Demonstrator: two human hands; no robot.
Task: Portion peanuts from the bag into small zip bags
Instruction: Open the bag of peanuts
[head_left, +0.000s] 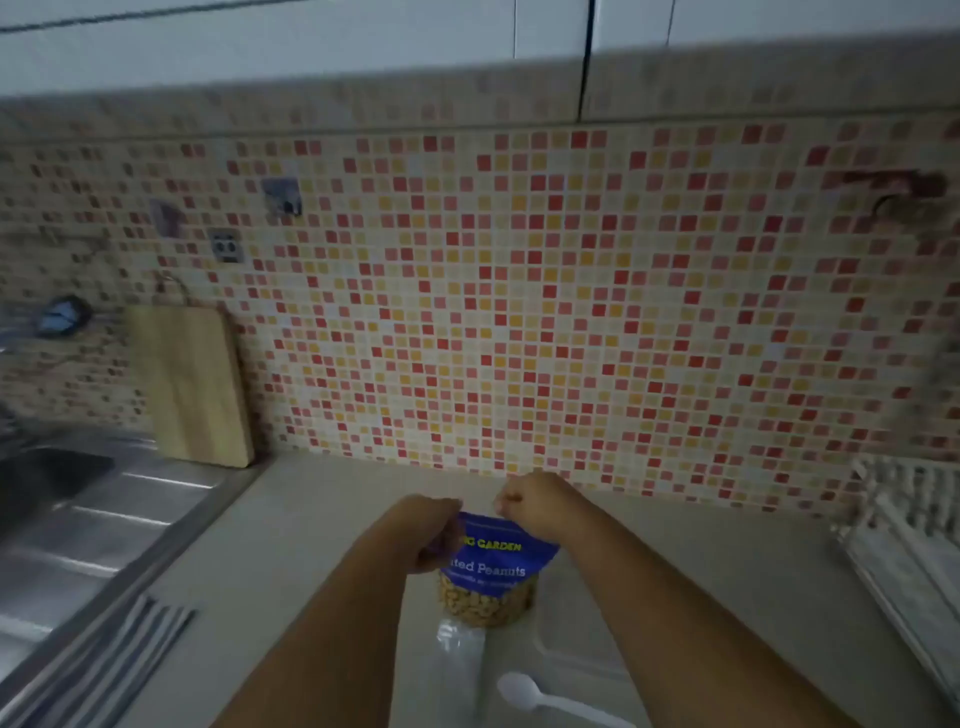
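A blue peanut bag (493, 569) with a clear lower window full of peanuts stands upright on the pale counter (311, 545). My left hand (428, 530) grips its upper left edge. My right hand (530, 506) pinches its top right corner. Right in front of the bag lie clear small zip bags (457, 670), flat on the counter. A white plastic spoon (540, 699) lies to their right, near the bottom edge of the view.
A steel sink (78, 525) takes up the left, with a striped cloth (109, 670) over its near rim. A wooden cutting board (192, 384) leans on the mosaic tile wall. A white dish rack (904, 535) stands at the right edge.
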